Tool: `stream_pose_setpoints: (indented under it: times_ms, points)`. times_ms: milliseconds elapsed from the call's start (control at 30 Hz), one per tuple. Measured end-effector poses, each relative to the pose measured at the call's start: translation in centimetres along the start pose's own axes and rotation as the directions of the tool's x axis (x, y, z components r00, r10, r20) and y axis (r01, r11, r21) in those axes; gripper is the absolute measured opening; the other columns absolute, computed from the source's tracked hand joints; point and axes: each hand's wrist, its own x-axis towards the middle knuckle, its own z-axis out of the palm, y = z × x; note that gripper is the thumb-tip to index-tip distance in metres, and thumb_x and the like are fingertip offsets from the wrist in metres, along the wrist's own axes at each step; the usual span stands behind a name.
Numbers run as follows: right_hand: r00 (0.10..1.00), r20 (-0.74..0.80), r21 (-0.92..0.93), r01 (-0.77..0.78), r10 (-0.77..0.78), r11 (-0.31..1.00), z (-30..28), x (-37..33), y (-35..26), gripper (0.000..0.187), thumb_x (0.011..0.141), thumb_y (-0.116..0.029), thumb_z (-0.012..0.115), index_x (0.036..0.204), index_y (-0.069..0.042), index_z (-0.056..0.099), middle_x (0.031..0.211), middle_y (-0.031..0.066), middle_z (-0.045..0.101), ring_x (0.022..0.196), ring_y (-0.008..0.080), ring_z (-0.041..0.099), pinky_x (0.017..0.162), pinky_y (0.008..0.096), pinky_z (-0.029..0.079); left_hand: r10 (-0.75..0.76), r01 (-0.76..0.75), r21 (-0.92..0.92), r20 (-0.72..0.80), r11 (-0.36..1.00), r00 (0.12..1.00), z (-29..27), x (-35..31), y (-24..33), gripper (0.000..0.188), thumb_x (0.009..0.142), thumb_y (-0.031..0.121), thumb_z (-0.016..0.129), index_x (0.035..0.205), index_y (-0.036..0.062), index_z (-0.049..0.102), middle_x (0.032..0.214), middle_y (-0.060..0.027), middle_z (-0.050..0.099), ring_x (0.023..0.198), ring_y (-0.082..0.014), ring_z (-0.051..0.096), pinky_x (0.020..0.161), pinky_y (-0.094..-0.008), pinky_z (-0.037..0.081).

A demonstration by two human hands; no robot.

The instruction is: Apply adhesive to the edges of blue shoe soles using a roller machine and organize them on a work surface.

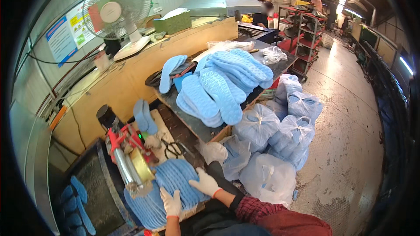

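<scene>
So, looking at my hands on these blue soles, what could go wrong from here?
The row of blue soles might slide apart if your left hand and right hand press unevenly. The red and silver machine stands close to your gloved left hand and might snag it if running; I can't tell whether it is. Black-handled scissors lie just beyond the row, and could nick you if you reach that way.
</scene>
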Motion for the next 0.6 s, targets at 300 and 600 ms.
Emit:
stream_pose_setpoints:
  times_ms: [300, 600]
  points:
    - [0.985, -0.096, -0.023, 0.142, -0.143, 0.99, -0.8, 3.5, -1.1, 0.065, 0.086, -0.045, 0.063, 0.136, -0.008, 0.044, 0.122, 0.0247, 0.06, 0.109, 0.0419, 0.06, 0.092, 0.046, 0.049, -0.127, 0.127, -0.006, -0.037, 0.992, 0.991, 1.8, 0.6, 2.3, 0.079, 0.089, 0.026, 0.062, 0.153, 0.0037, 0.02, 0.149, -0.0315, 0.031, 0.131, -0.0471, 0.041, 0.107, -0.0456, 0.037]
    - [0.999, 0.024, -0.186, 0.036, -0.032, 0.982, -0.6, 3.9, 0.0, 0.075, 0.09, -0.048, 0.057, 0.143, 0.0, 0.033, 0.125, 0.0293, 0.057, 0.113, 0.0435, 0.058, 0.094, 0.0484, 0.047, 0.061, -0.056, 0.093, -0.051, 0.994, 0.997, 0.2, -0.1, 0.7, 0.073, 0.088, 0.027, 0.066, 0.148, 0.0053, 0.03, 0.148, -0.0279, 0.033, 0.129, -0.0443, 0.044, 0.106, -0.0441, 0.04]
